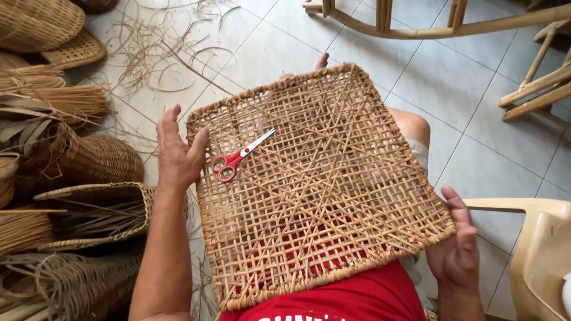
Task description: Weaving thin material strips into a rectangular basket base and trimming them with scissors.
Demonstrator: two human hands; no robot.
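- Woven rattan panel (321, 184), square, open lattice with a braided rim, lies flat across the person's lap, tilted slightly, over a red shirt (351, 297) and bare knees.
- Scissors (238, 157), red handles, blades shut, rest on the panel's upper left part, tips pointing up and right.
- Left hand (178, 148) grips the panel's left edge, thumb pressed on the rim, fingers extended upward, just beside the scissor handles.
- Right hand (455, 244) holds the panel's right corner, fingers curled along and under the rim; grip closed on the edge.
- Tiled floor (452, 89), pale, carries loose rattan strands (160, 53) scattered at upper left.
- Baskets (89, 160), finished and half-woven, with bundles of reed, piled along the left side.
- Wooden chair frames (476, 24) stand at top and right.
- Cream plastic chair (541, 255) just beside the right hand.
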